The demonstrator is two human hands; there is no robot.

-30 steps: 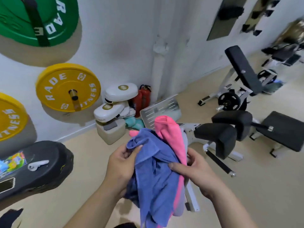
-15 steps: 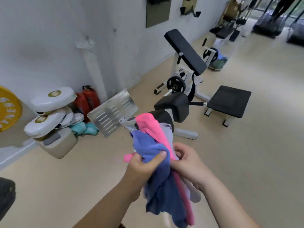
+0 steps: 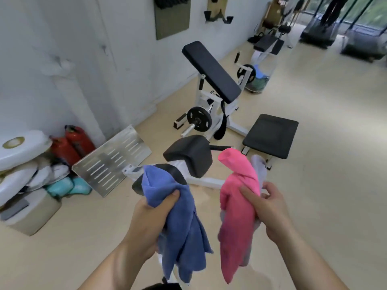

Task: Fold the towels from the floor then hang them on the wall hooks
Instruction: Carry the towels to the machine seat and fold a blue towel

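- Both hands are clenched on cloth and now stand apart: half a second ago they gripped one mixed bundle together, and it has since been split.
- Left hand (image 3: 149,221) holds the blue towel (image 3: 182,222) bunched in the fist, its loose tail hanging well below the wrist.
- Right hand (image 3: 270,212) grips the pink towel (image 3: 237,208), with a pale grey towel (image 3: 258,170) pinched behind it, so this hand carries two.
- Sorting seems underway; I judge that nothing is folded yet, since every piece is crumpled with no straight edge or corner showing.
- Floor at far left is crowded near the wall: white stacked gear (image 3: 19,162), red extinguishers (image 3: 72,143) and a slotted metal plate (image 3: 113,160).
- Padded machine (image 3: 188,155) sits straight ahead beneath the towels, and the incline bench (image 3: 211,70) stands beyond it.
- Open floor (image 3: 335,164) lies to the right, giving the clearest room to shake a towel out.
- Black wall hooks (image 3: 218,16) hang far up the wall, well apart from the hands.
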